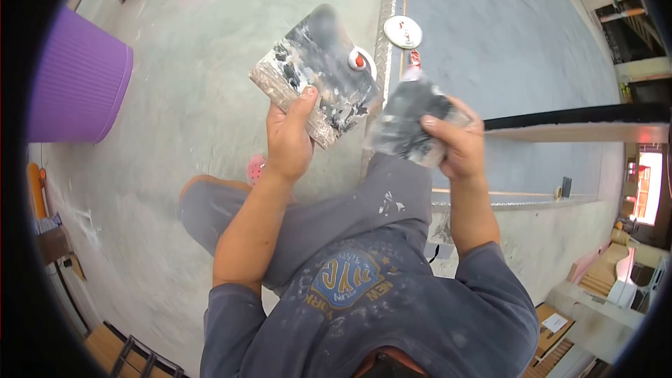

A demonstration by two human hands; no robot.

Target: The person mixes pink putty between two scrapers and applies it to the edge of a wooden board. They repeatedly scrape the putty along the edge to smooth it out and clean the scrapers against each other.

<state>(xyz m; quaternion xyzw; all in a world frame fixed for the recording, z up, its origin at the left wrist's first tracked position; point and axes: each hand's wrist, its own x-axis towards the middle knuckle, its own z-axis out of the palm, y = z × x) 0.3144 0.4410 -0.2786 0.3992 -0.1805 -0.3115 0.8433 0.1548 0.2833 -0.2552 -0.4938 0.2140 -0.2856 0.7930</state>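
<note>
My left hand (289, 138) grips a putty board (308, 73) by its lower edge, thumb on top. Dried black, white and grey smears cover the board. A small white lump with a bright red dab (358, 60) sits at its right side, and a grey mass of paste (324, 28) near its upper corner. In my right hand (458, 141) is a smaller flat putty spreader (411, 120), dark and streaked, blurred by motion. My thumb lies across its face. The spreader's left edge is close beside the board's right corner.
Beyond the hands lie a round white lid (403, 31) and a red-and-white tube (414, 61) by the metal strip (387, 7) edging a large grey panel (476, 28). A purple bin (80, 77) stands left. A dark-edged beam (581, 122) extends at right; a pink shoe (256, 169) shows below.
</note>
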